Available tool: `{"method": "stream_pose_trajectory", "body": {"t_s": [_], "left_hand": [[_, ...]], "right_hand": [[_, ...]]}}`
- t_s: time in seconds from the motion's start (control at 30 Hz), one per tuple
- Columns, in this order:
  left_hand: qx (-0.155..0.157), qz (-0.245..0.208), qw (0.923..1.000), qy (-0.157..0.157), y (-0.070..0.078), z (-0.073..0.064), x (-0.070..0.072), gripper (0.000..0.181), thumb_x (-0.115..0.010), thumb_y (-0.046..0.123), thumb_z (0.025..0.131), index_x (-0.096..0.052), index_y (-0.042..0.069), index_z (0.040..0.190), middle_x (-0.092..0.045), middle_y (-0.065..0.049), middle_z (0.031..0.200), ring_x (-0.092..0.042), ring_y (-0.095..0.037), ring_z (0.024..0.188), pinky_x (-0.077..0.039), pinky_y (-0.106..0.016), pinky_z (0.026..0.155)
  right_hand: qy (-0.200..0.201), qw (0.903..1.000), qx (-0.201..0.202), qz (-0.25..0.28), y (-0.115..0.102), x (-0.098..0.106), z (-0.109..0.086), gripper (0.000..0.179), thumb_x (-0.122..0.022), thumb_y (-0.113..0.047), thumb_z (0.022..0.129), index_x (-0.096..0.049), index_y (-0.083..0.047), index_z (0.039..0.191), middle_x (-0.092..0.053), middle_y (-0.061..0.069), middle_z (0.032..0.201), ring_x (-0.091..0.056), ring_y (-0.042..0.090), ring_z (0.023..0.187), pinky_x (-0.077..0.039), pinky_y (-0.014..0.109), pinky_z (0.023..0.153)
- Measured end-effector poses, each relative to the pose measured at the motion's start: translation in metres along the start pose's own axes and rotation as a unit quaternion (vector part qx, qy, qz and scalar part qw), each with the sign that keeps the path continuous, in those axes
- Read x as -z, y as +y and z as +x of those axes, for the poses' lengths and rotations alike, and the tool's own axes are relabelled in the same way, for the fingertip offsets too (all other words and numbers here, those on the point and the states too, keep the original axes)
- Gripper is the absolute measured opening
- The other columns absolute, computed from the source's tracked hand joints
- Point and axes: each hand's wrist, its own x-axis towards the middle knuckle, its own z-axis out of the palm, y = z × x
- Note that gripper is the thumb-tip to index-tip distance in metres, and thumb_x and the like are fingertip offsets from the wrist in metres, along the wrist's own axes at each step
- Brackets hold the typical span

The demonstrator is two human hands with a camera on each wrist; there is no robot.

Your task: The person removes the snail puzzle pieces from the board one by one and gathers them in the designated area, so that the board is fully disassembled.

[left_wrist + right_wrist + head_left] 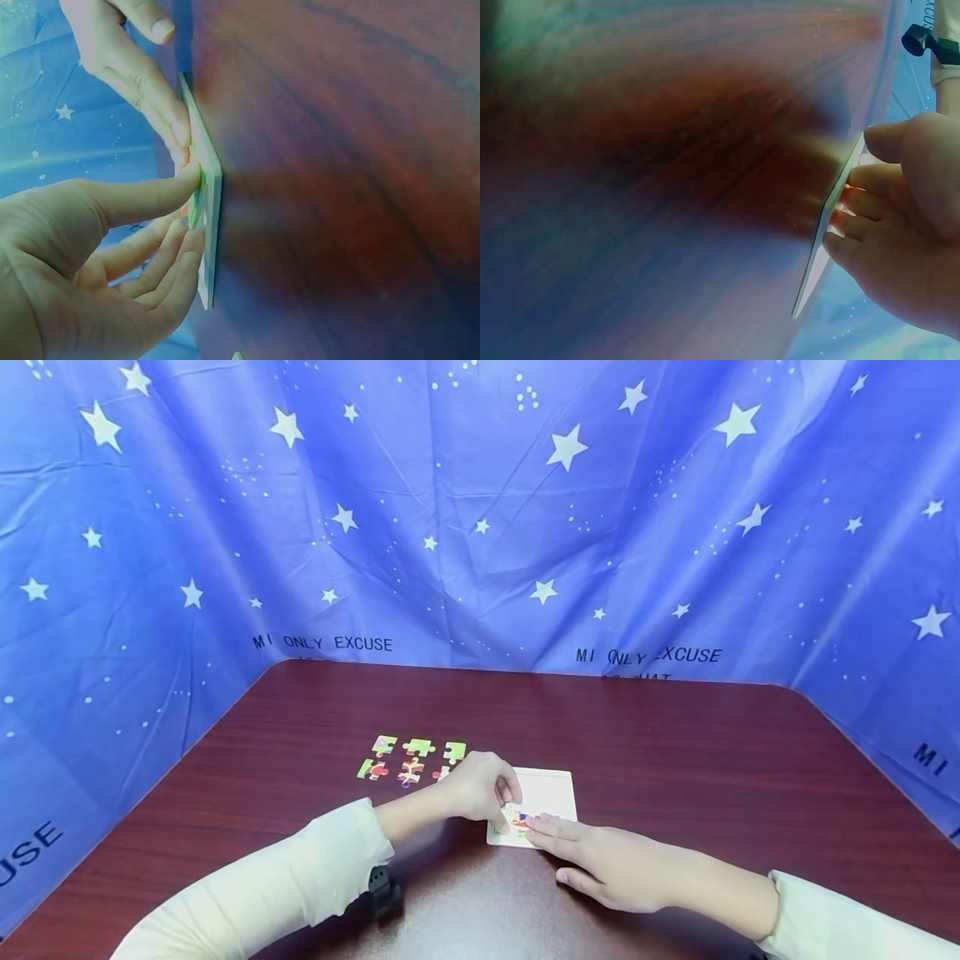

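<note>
starry curtain (pixel 450 527), dark surface (pixel 675 752); lower centre, left fingers (pixel 513 787) pinch a puzzle piece (pixel 196 204) at the white board (pixel 549 789), right fingers (pixel 557 828) straight beside it. probably light, stiff, fragile at the tabs: hold opposite edges.

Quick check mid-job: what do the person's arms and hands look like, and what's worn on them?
The left hand and right hand are bare, with no gloves visible. The left sleeve and right sleeve are pale, off-white fabric. A boxy black device shows at the left sleeve's end.
</note>
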Motion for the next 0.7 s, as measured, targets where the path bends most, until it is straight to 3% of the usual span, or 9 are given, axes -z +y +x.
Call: {"method": "stream_pose_trajectory", "body": {"t_s": [0.23,0.47,0.7], "left_hand": [[-0.007,-0.039,0.9992,0.007,-0.0033,-0.0033,-0.0006,0.031,-0.085,-0.008,0.057,-0.068,-0.002,0.083,-0.07,-0.013,0.074,-0.06,-0.009,0.063,-0.047,-0.012,0.058],[-0.023,-0.031,0.9992,0.006,-0.0067,-0.005,-0.0007,0.029,-0.085,-0.005,0.06,-0.068,0.0,0.083,-0.069,-0.01,0.074,-0.059,-0.008,0.065,-0.047,-0.012,0.059],[-0.038,-0.057,0.9973,0.026,-0.0101,-0.0079,-0.0027,0.034,-0.084,-0.006,0.06,-0.068,-0.002,0.089,-0.069,-0.011,0.082,-0.065,-0.014,0.07,-0.05,-0.015,0.061]], "right_hand": [[0.001,0.9999,-0.009,-0.008,0.0,-0.0013,-0.0006,0.047,-0.042,-0.027,0.103,-0.039,-0.011,0.147,-0.042,0.006,0.152,-0.045,0.023,0.137,-0.047,0.039,0.103],[-0.005,0.9999,-0.009,0.002,-0.0001,-0.0013,0.0,0.047,-0.042,-0.026,0.103,-0.038,-0.01,0.147,-0.041,0.006,0.153,-0.044,0.024,0.138,-0.046,0.04,0.104],[-0.012,0.9996,-0.026,0.007,-0.0017,-0.0013,-0.0018,0.047,-0.041,-0.029,0.103,-0.037,-0.014,0.148,-0.041,0.005,0.153,-0.043,0.023,0.139,-0.045,0.04,0.105]]}}
